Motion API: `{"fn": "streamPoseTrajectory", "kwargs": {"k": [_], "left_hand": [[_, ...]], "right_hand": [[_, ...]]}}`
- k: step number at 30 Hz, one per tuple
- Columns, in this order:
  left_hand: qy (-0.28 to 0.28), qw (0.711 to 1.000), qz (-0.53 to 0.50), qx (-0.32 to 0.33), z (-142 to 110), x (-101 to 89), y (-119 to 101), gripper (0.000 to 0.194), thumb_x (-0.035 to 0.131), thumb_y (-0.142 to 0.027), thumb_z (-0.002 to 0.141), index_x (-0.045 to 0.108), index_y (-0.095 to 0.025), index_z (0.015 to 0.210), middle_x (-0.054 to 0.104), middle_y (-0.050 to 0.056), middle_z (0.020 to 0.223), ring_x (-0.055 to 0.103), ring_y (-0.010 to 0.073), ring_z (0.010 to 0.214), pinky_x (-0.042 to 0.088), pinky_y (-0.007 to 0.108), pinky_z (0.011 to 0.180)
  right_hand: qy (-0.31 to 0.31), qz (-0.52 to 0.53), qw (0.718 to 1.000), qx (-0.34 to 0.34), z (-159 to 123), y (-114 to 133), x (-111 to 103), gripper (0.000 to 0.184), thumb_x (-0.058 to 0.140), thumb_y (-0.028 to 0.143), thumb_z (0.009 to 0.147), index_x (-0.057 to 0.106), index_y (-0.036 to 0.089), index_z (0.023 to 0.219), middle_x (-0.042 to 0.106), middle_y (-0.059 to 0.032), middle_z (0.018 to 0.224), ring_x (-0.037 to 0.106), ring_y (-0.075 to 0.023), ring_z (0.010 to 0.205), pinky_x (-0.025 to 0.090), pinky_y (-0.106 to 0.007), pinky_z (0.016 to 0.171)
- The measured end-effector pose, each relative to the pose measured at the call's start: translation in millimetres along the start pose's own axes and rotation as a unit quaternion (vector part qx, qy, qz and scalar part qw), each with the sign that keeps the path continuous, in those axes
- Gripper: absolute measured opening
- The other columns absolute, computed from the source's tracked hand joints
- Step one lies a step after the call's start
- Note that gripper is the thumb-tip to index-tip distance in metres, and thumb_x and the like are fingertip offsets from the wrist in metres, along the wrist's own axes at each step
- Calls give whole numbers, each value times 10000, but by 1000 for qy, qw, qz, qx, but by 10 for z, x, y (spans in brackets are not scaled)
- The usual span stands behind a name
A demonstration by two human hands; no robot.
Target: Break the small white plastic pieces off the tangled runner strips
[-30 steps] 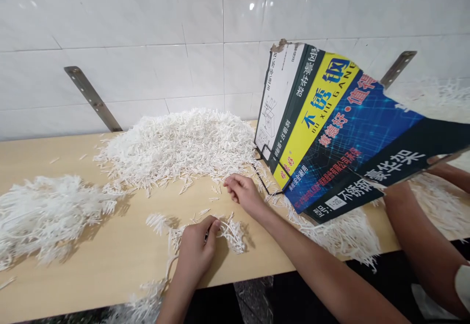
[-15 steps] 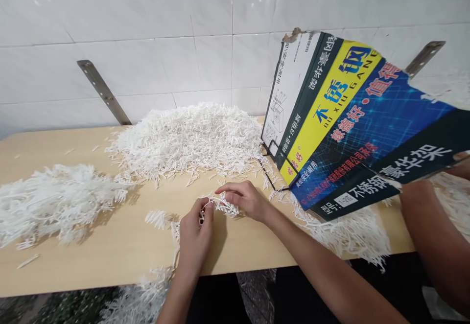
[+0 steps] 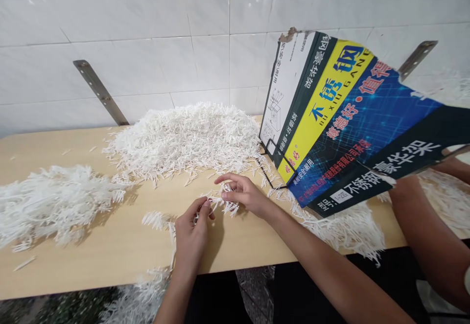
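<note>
My left hand [image 3: 191, 231] and my right hand [image 3: 242, 194] meet over the wooden table [image 3: 73, 260], both pinching one small comb-like strip of white plastic sticks [image 3: 222, 202] that stretches between them, just above the tabletop. A second loose strip [image 3: 156, 219] lies just left of my left hand. Behind my hands rises a big heap of loose white sticks [image 3: 183, 138].
Another fluffy pile of white strips [image 3: 51, 201] lies at the left. A printed cardboard box flap [image 3: 348, 118] leans over the right side on a wire stand, with more strips [image 3: 345, 231] beneath. Another person's arm [image 3: 426, 236] reaches in at far right. A tiled wall stands behind.
My right hand came back from the table to join my left hand, and both now hold the strip lifted between them. The view shifted slightly.
</note>
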State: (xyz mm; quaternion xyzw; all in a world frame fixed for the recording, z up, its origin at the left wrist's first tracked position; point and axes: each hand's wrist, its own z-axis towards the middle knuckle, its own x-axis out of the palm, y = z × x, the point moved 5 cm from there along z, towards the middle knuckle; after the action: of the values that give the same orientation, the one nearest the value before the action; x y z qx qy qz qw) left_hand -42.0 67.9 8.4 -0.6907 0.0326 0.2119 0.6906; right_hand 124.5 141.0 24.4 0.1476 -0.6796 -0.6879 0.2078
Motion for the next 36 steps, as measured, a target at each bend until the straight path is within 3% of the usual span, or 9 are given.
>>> {"fn": "streamPoseTrajectory", "kwargs": {"k": [4,8,15,18,23,25,29,33,36], "left_hand": [[-15,1000,10,23,-1,-22,-23,338,557,-484,968,719,-194,906,702,3,747,636,173,717,448,251,649],[-84,996,-24,17,-11,-103,4,306,633,-460,927,773,-190,959,800,55,988,727,241,975,541,301,855],[-128,990,-48,31,-44,-131,14,303,644,-405,921,801,-220,1104,777,70,1218,677,273,1227,522,395,1066],[-106,993,-41,34,-32,-106,2,276,637,-387,912,802,-216,1053,783,66,1195,687,268,1197,534,370,1024],[-66,998,12,4,-21,-81,-15,233,573,-349,900,755,-205,880,792,48,975,713,248,958,508,280,718],[-54,998,29,8,-21,-71,-27,227,532,-313,897,701,-202,795,749,24,820,669,205,775,433,262,617],[-62,997,46,25,-29,-73,-36,283,511,-322,928,569,-205,677,539,-37,585,462,136,554,310,255,537],[-108,992,59,26,-46,-117,-41,381,541,-453,975,561,-203,688,506,-48,594,440,125,566,319,247,548],[-109,990,72,43,-49,-118,-62,376,557,-483,979,606,-205,731,553,-45,618,477,128,591,346,245,577]], "right_hand": [[39,54,998,4,-25,0,45,553,816,355,796,684,213,1314,643,-8,870,650,-135,763,580,-259,699],[83,79,992,44,-12,-88,83,650,842,303,743,649,223,1359,657,-42,1018,705,-136,681,589,-265,609],[-17,24,1000,-3,65,-46,-5,389,790,169,717,766,172,1105,688,-20,870,664,-139,820,540,-219,689],[-20,62,998,-7,64,-48,-12,334,769,219,752,762,183,1084,707,-26,881,670,-137,779,544,-240,697],[0,105,994,-3,76,-126,19,286,733,259,801,746,209,1083,700,-34,898,682,-148,703,558,-270,645],[-1,67,998,-21,76,-112,35,220,644,214,830,769,200,1011,686,-37,894,678,-150,718,557,-278,661],[31,-46,995,-80,18,20,95,327,508,111,808,794,197,942,653,-57,969,654,-178,873,562,-301,756],[110,-101,982,-112,-91,108,151,468,599,105,798,729,238,1227,631,-78,1178,623,-203,1013,546,-357,900],[163,-124,973,-109,-138,90,197,626,736,198,808,610,292,1414,635,-77,1302,618,-218,1051,533,-369,903]]}}
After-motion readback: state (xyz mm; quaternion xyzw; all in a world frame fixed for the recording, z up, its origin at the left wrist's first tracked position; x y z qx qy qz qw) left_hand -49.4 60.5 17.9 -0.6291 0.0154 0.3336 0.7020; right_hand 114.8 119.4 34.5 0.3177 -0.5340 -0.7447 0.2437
